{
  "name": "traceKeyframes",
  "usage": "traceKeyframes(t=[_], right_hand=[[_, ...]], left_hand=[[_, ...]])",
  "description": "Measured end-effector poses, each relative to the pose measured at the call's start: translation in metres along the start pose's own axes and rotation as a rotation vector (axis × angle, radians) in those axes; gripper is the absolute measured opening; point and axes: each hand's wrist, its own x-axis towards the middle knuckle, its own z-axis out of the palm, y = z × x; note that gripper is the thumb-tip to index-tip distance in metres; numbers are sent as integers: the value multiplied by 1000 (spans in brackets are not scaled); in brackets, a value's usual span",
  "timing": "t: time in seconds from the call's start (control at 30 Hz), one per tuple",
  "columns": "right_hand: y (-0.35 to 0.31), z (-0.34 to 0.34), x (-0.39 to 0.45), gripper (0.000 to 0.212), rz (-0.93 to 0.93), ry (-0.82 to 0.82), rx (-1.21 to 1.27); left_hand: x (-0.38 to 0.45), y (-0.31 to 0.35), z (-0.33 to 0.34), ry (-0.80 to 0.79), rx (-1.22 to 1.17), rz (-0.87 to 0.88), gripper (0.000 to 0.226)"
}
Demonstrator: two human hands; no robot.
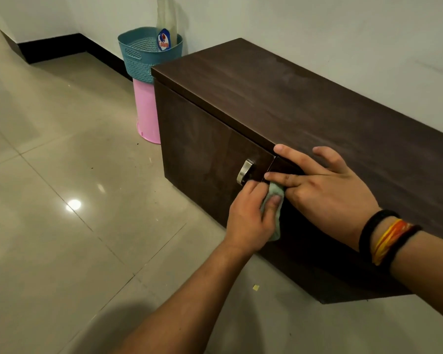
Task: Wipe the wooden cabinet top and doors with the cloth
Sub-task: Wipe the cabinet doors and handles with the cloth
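Observation:
A low dark wooden cabinet (304, 103) stands against the white wall. Its left door (202, 144) carries a silver handle (245, 171). My left hand (251, 215) presses a pale green cloth (275, 198) against the door front, just right of the handle, near the gap between the doors. My right hand (322, 182) rests on the cabinet's front top edge with fingers spread, its index finger lying over the cloth's top. The right door is mostly hidden behind my hands and in shadow.
A teal perforated basket (138, 57) sits on a pink bucket (146, 111) at the cabinet's left end, with a spray bottle (165, 26) standing in it. Glossy tiled floor (74, 187) stretches to the left and front. Black and orange bands circle my right wrist (386, 236).

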Motion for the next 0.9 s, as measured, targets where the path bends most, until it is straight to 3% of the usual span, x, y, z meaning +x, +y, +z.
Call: traceKeyframes(t=[0.23,0.4,0.57,0.8,0.9], right_hand=[[1,-1,-2,23,8,-46,-51],[0,-1,0,27,4,-22,-21],[0,0,-2,26,8,-20,-37],[3,5,-3,26,0,-11,-63],[4,7,-3,27,-11,1,-67]], left_hand=[[-22,-9,7,-21,10,-53,24],[-3,2,6,54,24,-21,15],[-23,-16,9,9,-36,-57,18],[-42,-29,22,103,-93,-196,15],[-57,-36,31,23,-27,-248,22]])
